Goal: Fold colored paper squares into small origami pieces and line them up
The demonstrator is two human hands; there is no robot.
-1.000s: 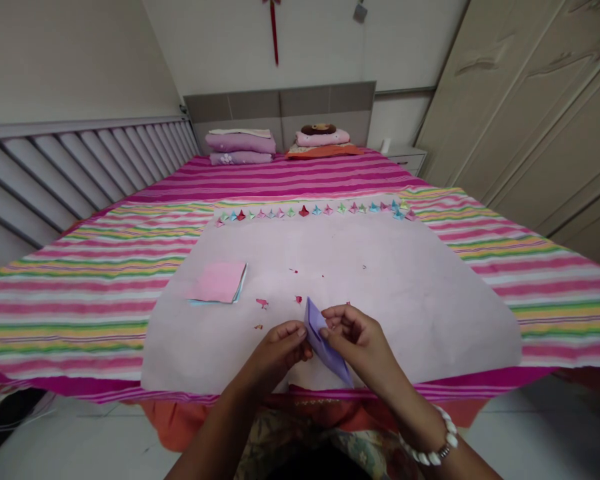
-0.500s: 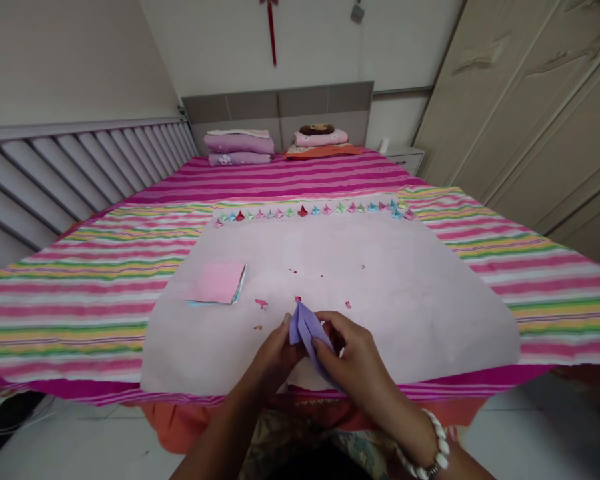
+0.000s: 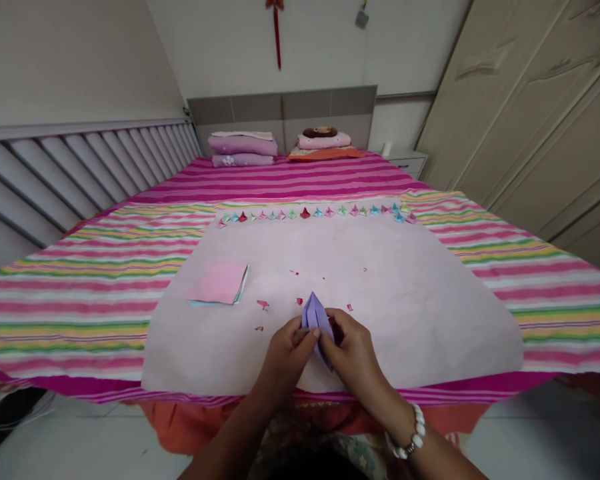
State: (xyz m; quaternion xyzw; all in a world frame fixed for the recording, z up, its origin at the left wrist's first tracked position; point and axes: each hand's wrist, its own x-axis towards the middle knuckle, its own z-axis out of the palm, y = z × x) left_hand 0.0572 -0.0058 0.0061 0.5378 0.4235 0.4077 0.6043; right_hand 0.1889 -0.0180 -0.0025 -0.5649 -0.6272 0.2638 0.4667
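Note:
A small piece of purple paper (image 3: 314,312), partly folded, is pinched between both my hands over the near edge of a pale pink sheet (image 3: 405,300) spread on the bed. My left hand (image 3: 287,350) grips it from the left, fingers closed on its edge. My right hand (image 3: 347,350), with a white bead bracelet at the wrist, holds it from the right and covers its lower part. The paper's point sticks up and away from me.
A stack of pink and blue paper squares (image 3: 219,283) lies to the left. Several small folded paper pieces (image 3: 305,213) form a row along the sheet's far edge. Tiny red scraps (image 3: 263,305) lie near my hands. Pillows (image 3: 243,148) sit at the headboard; a wardrobe (image 3: 540,113) stands at the right.
The purple paper has turned from a long slanted strip to a compact upright point. Both hands have closed in tighter around it and shifted slightly forward.

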